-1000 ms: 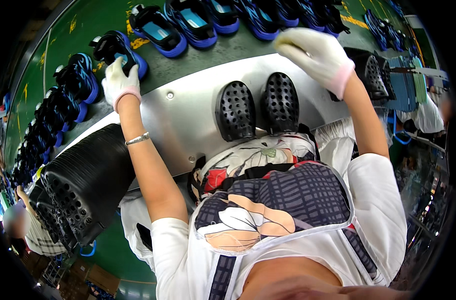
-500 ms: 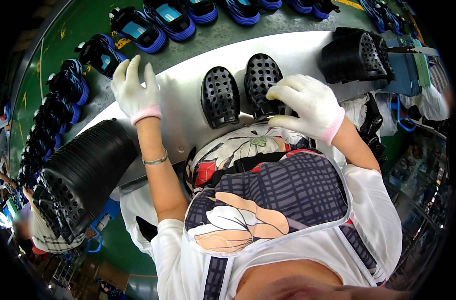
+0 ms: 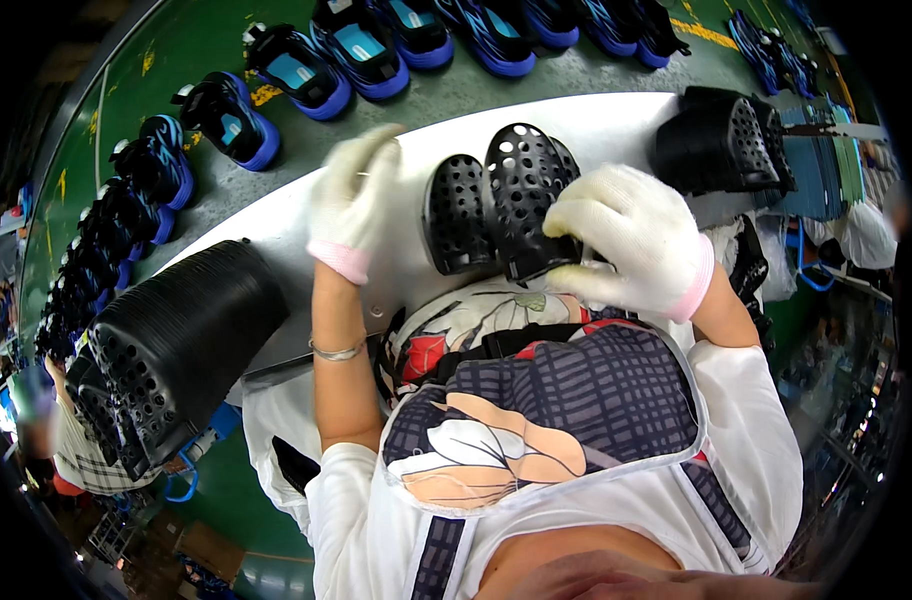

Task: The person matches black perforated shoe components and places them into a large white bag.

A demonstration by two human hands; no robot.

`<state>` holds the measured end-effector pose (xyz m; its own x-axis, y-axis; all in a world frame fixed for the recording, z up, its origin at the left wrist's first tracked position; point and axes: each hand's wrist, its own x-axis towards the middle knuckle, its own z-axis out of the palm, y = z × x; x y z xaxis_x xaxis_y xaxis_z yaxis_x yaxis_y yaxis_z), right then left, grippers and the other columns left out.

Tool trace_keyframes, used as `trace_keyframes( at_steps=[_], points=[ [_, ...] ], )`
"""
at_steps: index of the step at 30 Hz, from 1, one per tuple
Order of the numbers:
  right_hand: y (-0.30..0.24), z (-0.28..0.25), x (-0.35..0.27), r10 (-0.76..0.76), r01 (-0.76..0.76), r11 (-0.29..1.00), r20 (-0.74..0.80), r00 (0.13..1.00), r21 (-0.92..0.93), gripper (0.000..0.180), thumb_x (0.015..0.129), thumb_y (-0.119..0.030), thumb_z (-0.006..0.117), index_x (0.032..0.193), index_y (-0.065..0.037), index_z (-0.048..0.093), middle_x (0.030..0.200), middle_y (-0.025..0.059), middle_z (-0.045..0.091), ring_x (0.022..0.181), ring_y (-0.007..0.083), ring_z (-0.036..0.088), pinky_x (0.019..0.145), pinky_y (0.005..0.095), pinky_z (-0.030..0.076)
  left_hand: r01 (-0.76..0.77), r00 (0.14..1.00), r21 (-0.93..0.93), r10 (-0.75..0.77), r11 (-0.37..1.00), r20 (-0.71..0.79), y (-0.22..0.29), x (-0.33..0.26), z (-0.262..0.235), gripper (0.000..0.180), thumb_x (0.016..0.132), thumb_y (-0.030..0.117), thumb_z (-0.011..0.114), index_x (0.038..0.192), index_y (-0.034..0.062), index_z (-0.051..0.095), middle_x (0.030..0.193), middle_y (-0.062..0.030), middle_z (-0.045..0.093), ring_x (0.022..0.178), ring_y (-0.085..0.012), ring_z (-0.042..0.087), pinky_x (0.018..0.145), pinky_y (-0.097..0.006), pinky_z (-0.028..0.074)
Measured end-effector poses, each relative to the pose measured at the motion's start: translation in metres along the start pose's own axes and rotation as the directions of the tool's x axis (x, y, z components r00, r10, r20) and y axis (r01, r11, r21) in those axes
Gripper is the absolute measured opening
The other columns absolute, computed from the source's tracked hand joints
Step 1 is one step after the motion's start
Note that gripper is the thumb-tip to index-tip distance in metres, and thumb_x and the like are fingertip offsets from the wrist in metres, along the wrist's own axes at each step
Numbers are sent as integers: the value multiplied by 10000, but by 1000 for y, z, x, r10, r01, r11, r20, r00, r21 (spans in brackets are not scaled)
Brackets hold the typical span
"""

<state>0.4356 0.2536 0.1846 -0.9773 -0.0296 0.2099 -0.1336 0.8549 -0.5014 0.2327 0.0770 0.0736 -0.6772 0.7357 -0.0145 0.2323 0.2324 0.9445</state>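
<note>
My right hand [image 3: 631,240], in a white knit glove with a pink cuff, grips the side of a black plastic shoe insert [image 3: 519,200] full of round holes. This insert is raised and tilted, and part of another one shows behind its right edge. Just left of it a second black shoe insert [image 3: 457,215] stands on the white table [image 3: 416,145], partly covered by the raised one. My left hand [image 3: 354,195], gloved the same way, hovers over the table left of the inserts. Its fingers are stretched and slightly blurred, with nothing seen in them.
A long nested stack of black inserts [image 3: 191,335] lies at the table's left end, a shorter stack [image 3: 716,145] at the right end. Black and blue sneakers [image 3: 361,50] line the green conveyor [image 3: 191,215] beyond the table. A person in a checked garment [image 3: 91,455] is at far left.
My right hand has lifted and tilted the right insert, bringing it over the edge of the left one. My left hand has swung rightward from the sneakers toward the inserts, its fingers less spread.
</note>
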Motion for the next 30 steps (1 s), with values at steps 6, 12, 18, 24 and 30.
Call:
trace_keyframes(
  at_steps=[6,12,18,24,30],
  points=[
    [-18,8,43,-265,263,959,6,964,109,321,655,-223,771,897,-90,608,853,54,607,766,262,605,701,367,506,443,823,-800,171,405,542,21,-21,15,733,956,510,489,1438,-18,326,1363,-182,479,1212,-246,521,1064,-370,392],
    [-14,25,59,47,-47,999,-3,999,-26,340,763,-275,709,1003,-61,599,888,99,608,794,281,633,676,379,518,199,970,-848,22,491,241,19,-14,7,809,889,624,530,1361,-15,374,1203,-151,570,1104,-239,584,971,-363,481],
    [5,46,79,185,-179,978,55,981,-105,393,838,-411,636,977,-46,592,873,150,619,765,317,647,645,411,524,-44,996,-750,-31,660,-86,9,-1,2,426,902,150,652,1275,27,489,1072,-37,599,943,-119,587,846,-271,500],
    [17,59,107,232,-222,969,97,968,-106,404,832,-437,623,864,-42,547,786,165,634,712,357,651,601,442,522,-95,948,-762,-176,640,-266,7,14,0,267,925,153,637,1135,35,521,1001,-12,582,898,-100,561,796,-257,499],
    [30,57,138,254,-266,954,103,962,138,277,808,-284,688,890,-32,607,701,137,604,617,275,620,569,344,488,67,978,-772,-195,633,-74,5,37,-31,282,935,226,635,1103,18,545,1007,-31,601,904,-107,583,761,-257,518]
  ],
)
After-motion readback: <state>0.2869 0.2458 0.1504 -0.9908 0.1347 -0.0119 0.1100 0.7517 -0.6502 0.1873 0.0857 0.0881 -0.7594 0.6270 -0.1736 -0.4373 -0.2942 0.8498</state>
